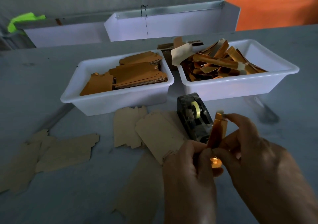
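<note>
A small shiny orange-gold folded card box [217,132] stands upright between both hands, just in front of a black tape dispenser [194,118]. My left hand [189,175] grips its lower end with thumb and fingers curled. My right hand [254,155] holds its right side, and the fingertips pinch the top flap. The box's lower end is partly hidden by my fingers.
Two white tubs stand behind: the left tub [96,101] holds flat gold card blanks, the right tub [237,86] holds folded gold boxes. Several flat beige card blanks [154,134] lie on the grey table. White trays [154,27] line the back edge.
</note>
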Demonstrator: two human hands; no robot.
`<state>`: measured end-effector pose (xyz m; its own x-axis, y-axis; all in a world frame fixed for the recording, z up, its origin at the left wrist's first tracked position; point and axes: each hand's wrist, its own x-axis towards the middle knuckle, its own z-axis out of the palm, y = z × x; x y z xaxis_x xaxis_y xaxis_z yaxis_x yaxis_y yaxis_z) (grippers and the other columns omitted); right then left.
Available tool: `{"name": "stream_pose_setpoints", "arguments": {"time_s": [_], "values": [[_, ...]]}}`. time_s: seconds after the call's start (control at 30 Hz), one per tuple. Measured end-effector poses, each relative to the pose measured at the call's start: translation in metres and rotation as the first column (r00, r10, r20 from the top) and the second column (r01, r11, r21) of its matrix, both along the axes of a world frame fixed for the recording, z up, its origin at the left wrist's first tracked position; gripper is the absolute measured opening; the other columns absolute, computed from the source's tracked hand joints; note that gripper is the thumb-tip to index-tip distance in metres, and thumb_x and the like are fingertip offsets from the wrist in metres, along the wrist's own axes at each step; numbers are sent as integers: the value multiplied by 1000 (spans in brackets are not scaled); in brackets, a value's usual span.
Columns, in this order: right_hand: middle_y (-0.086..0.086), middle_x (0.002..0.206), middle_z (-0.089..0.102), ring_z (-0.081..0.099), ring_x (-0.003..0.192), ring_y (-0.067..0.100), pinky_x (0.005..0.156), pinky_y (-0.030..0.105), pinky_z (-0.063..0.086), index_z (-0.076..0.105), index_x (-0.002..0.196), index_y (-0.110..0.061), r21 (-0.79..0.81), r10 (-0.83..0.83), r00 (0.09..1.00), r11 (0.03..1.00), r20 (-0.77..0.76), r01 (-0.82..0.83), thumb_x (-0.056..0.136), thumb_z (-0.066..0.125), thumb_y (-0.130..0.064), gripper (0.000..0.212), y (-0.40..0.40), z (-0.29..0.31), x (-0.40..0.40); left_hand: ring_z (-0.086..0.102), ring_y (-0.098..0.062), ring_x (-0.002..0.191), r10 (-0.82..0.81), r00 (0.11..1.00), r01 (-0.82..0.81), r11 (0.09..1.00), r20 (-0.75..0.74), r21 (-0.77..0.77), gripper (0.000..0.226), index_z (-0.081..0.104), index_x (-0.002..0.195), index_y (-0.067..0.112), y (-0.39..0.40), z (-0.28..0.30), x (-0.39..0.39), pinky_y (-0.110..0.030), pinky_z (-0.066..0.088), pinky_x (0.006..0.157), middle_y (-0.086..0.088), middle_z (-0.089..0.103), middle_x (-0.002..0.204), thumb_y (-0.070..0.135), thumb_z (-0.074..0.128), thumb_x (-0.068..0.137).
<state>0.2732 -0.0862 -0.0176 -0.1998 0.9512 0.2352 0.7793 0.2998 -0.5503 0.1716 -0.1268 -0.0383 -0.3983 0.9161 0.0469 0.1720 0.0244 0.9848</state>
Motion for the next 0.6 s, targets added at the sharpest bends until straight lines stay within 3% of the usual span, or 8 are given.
{"name": "stream_pose_setpoints", "arguments": {"time_s": [0.1,0.13,0.2,0.3,0.37,0.47,0.53,0.6], "values": [[-16,78,50,52,65,3,52,17,32,36,126,-36,-39,-50,998,998,29,52,60,66,-60,77,6,7,4,65,-4,51,-6,994,11,999,107,-40,18,66,75,21,0,5,-9,-15,50,47,8,69,61,15,58,91],[-15,79,53,54,63,3,52,15,33,42,119,-39,-89,-26,1000,996,-10,25,59,70,-58,69,8,9,6,66,-7,51,-17,988,26,998,155,-56,17,67,75,19,0,7,-13,-21,53,49,5,69,61,15,59,90],[-8,68,63,56,54,2,50,16,38,60,89,-38,-233,72,966,963,-247,-132,64,76,-41,30,16,11,7,64,-12,53,-52,986,66,994,160,-83,16,71,76,22,0,11,-22,-31,57,52,3,66,59,18,61,88],[3,48,57,49,41,5,44,15,42,70,73,-21,-388,78,822,853,-565,-348,72,74,-17,6,28,10,4,62,-2,53,-101,995,99,991,-18,-90,16,72,88,44,-1,15,-33,-14,48,50,12,69,69,40,57,86],[3,50,56,51,46,9,47,18,45,70,71,-16,-412,27,750,823,-661,-392,70,72,-20,5,42,9,4,62,10,75,-19,966,4,998,-258,-60,40,63,113,46,1,12,-42,-7,47,66,25,67,92,58,45,79],[2,58,59,55,53,11,51,22,48,69,75,-14,-429,-91,631,805,-771,-409,73,68,-26,12,75,9,1,60,-1,99,105,850,-214,964,-517,-155,55,52,130,34,7,3,-59,-22,47,86,18,62,112,61,41,84],[1,61,62,60,54,7,51,19,49,68,78,-15,-425,-191,530,830,-826,-363,83,65,-18,7,105,6,-5,61,-12,102,124,822,-303,922,-556,-243,44,49,121,29,10,-9,-69,-27,44,82,12,61,106,56,51,86],[-1,64,65,62,54,4,50,18,49,65,81,-15,-419,-280,396,847,-875,-327,87,63,-14,7,138,6,-14,62,-19,99,165,868,-329,898,-469,-292,36,48,106,25,15,-20,-73,-30,44,79,7,63,96,50,61,83]]}}
